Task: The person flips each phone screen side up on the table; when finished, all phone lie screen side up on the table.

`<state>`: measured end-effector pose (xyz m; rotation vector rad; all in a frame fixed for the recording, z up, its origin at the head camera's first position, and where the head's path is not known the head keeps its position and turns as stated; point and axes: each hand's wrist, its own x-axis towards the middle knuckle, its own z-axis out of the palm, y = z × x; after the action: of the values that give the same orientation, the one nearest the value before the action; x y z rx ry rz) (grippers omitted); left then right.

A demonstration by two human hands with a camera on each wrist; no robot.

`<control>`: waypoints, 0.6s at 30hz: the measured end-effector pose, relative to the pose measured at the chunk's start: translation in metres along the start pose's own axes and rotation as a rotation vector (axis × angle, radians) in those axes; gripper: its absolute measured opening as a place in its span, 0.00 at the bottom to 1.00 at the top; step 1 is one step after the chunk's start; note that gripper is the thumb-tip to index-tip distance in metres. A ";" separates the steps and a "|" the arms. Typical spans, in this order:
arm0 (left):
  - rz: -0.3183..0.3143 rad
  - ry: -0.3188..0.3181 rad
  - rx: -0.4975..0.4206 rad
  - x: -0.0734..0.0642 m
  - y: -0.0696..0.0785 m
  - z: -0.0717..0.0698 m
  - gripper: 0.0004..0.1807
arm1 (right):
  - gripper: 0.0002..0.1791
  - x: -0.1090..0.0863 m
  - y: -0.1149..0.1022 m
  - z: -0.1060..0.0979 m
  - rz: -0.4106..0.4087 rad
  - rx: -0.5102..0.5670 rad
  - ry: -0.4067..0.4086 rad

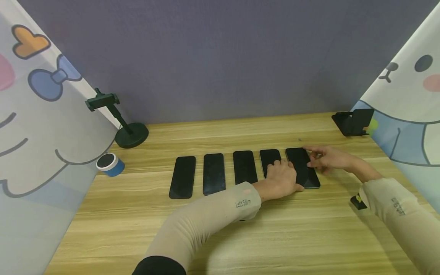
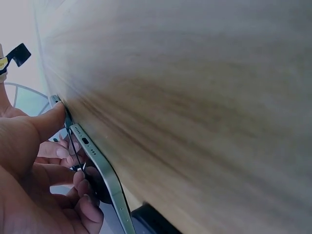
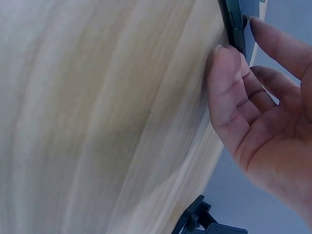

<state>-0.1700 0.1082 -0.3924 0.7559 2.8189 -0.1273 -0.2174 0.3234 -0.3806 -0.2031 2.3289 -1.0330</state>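
Several smartphones with dark screens lie in a row, among them the leftmost smartphone. Both hands are at the rightmost smartphone, which lies flat on the table. My left hand holds its lower left side, the thumb at the bottom edge and the fingers over the left edge. My right hand grips its upper right side, with one finger stretched along the top corner. Partly beneath my left fingers is the neighbouring smartphone. In the left wrist view a phone's pale edge with its charging port shows beside the curled fingers.
On the wooden table, a dark green phone stand is at the back left, with a blue and white jar in front of it. A black folding stand sits at the back right. Grey and cartoon-printed panels surround the table.
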 end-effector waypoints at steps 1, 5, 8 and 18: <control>-0.001 0.000 -0.001 0.000 0.000 0.000 0.49 | 0.48 0.000 0.000 0.000 0.002 -0.001 -0.001; -0.005 -0.007 -0.008 0.000 -0.002 -0.001 0.49 | 0.49 0.004 -0.001 0.000 0.010 -0.006 -0.013; 0.003 -0.019 -0.016 0.000 -0.004 -0.003 0.49 | 0.49 0.005 -0.002 0.000 0.008 -0.010 -0.016; 0.226 -0.098 -0.275 -0.028 -0.071 -0.028 0.42 | 0.42 -0.016 0.007 0.004 -0.118 -0.137 0.175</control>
<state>-0.1874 0.0371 -0.3572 0.9631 2.5631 0.2471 -0.2014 0.3314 -0.3801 -0.3190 2.5753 -0.9819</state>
